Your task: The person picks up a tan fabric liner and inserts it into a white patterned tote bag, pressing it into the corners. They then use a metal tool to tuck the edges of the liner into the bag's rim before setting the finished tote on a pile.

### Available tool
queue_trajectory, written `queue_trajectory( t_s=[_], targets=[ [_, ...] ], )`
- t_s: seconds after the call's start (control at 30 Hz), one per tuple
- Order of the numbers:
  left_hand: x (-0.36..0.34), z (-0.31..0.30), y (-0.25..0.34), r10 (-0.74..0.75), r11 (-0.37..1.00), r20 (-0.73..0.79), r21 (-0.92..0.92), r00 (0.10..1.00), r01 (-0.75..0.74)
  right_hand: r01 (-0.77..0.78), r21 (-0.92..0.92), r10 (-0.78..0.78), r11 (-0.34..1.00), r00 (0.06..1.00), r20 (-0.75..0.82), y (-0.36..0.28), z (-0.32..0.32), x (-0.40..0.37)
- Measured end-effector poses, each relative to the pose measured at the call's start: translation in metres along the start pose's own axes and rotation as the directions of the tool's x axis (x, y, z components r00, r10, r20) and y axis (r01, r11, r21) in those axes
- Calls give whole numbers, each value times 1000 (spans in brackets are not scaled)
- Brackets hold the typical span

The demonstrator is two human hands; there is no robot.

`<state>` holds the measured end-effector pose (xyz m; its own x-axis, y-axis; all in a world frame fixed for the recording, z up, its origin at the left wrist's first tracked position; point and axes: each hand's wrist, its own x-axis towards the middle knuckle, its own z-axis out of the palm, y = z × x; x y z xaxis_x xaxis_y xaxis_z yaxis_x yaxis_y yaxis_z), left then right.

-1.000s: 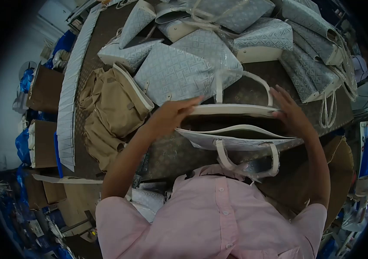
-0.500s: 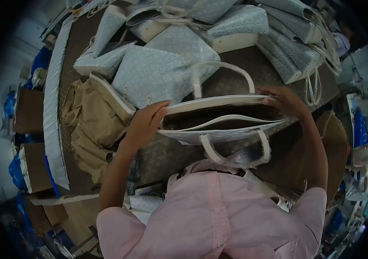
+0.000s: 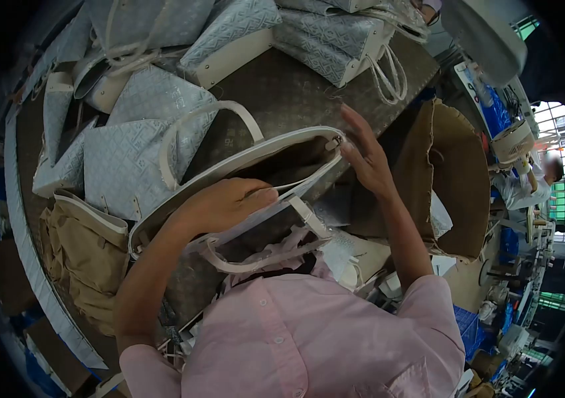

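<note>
A white and silver patterned handbag [image 3: 282, 149] stands with its mouth open in front of me, its dark lining showing. One handle arches up at the far side and the other hangs down on the near side. My left hand [image 3: 226, 204] lies over the bag's mouth, fingers bent and closed at the near rim; the fingertips are partly hidden. At the bag's right end, beside a small metal piece on the rim, is my right hand [image 3: 370, 156]. Its thumb is close to or touching that end, and its fingers are stretched out and apart.
Several similar bags [image 3: 146, 99] lie across the far part of the dark tabletop [image 3: 256, 79]. A bundle of tan cloth [image 3: 86, 255] sits at the left. On the right stands an open brown carton [image 3: 458, 179]. Another person [image 3: 528, 186] is in the background at right.
My view has swung to the right. My left hand has moved from the bag's left end to over its mouth. The bag now slants upward to the right; my right hand stays at its right end.
</note>
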<state>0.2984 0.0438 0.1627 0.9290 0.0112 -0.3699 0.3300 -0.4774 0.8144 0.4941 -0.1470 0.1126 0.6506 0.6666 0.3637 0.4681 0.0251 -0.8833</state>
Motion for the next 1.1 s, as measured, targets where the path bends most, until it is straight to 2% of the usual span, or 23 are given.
queue_trajectory(
  t_s=[0.03,0.07,0.1,0.13,0.2,0.27,0.3,0.37,0.53,0.57,0.6,0.63,0.67,0.7,0.73,0.77,0.8,0.83,0.9,0.93,1.0,1.07,1.1],
  targets=[
    [6,5,-1,-13,999,45,-38,999,15,-19,5,19,1000,1000,-8,4,-1,-5],
    [11,8,0,-27,997,86,-74,996,33,-209,206,186,956,975,123,9,0,-8],
    [12,10,4,-41,997,97,-66,994,47,-398,375,306,837,909,281,13,2,-9],
    [10,12,9,-38,997,85,-59,996,43,-404,391,314,827,909,275,16,7,-11],
    [8,18,14,-43,998,81,-47,996,47,-284,390,241,876,958,156,20,16,-14],
    [7,24,15,52,999,-11,4,999,-52,-277,387,233,879,960,158,28,17,-13],
    [7,29,12,47,999,-6,7,999,-47,-263,377,217,888,963,161,30,17,-13],
    [6,37,9,176,974,-174,172,969,-146,-262,372,224,890,964,143,25,17,-11],
    [1,36,22,84,968,-136,245,987,-49,-229,402,192,886,973,132,18,17,-8],
    [0,36,22,71,962,-138,273,988,-31,-30,185,24,982,999,31,11,16,-6],
    [-2,38,21,69,962,-141,272,988,-28,165,-58,-167,985,986,-29,5,16,-5],
    [-3,39,20,93,958,-168,283,981,-42,168,-54,-169,984,985,-26,2,13,-3],
    [-4,40,19,116,954,-194,295,974,-55,427,-177,-416,887,904,101,-1,6,-2],
    [-4,40,19,111,955,-201,293,973,-48,660,-254,-610,707,751,252,-6,2,1],
    [-3,40,18,117,948,-194,313,974,-52,660,-247,-610,710,751,253,-11,1,3],
    [-3,41,18,123,942,-182,331,976,-57,640,-219,-493,736,729,474,-21,0,6],
    [-3,43,17,117,944,-178,327,977,-53,613,-201,-352,764,657,667,-32,-2,9],
    [-4,44,17,132,935,-170,350,977,-65,610,-199,-351,767,658,666,-42,-4,12],
    [-4,46,18,141,923,-170,379,975,-67,599,-264,-14,756,418,908,-57,-5,22],
    [-4,50,18,159,913,-154,398,975,-86,593,-259,-20,763,422,906,-58,-3,25],
    [-5,52,22,177,903,-136,416,975,-106,607,-213,54,765,270,961,-55,-2,35],
    [-6,49,30,-27,897,-103,436,994,69,630,-243,84,738,271,959,-47,6,33],
    [-6,51,28,-25,898,-109,435,994,70,657,-268,110,704,272,956,-44,11,33]
  ],
)
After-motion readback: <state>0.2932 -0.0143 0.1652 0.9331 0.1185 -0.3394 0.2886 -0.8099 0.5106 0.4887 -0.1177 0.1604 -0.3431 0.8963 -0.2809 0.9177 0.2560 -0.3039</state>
